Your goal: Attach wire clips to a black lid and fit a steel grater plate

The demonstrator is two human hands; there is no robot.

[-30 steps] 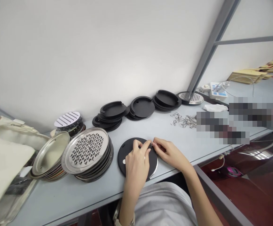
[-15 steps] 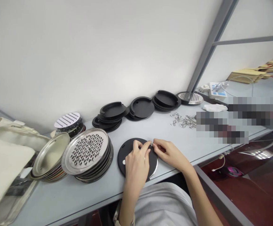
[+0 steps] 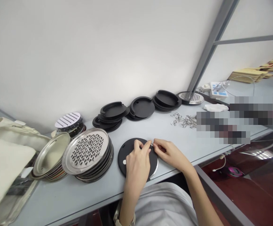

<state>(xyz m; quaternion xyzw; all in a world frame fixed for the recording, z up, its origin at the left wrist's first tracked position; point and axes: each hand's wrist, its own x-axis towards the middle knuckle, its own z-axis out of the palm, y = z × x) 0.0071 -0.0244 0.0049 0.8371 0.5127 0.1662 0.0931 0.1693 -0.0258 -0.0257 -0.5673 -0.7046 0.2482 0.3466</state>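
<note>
A round black disc [image 3: 124, 150] with a metal strip along its right edge lies at the front of the grey table [image 3: 63, 201]. My left hand [image 3: 138, 160] rests over the disc, its thumb and forefinger closed near the upper right edge. Opposite it, my right hand [image 3: 165, 151] is closed, fingertips at the same spot. Between the fingertips shows a small piece of metal wire [image 3: 151, 145], mostly hidden. Which hand grips it is not clear.
Left of the disc stand stacked metal graters [image 3: 88, 152] and metal rims [image 3: 50, 155]. Black round trays [image 3: 142, 107] line the wall. Wire hooks [image 3: 188, 121] lie to the right, near a white cloth [image 3: 215, 107]. A pale bag [image 3: 7, 166] is at far left.
Both hands hold nearly the same pose at the disc's edge. The whole view has shifted very slightly.
</note>
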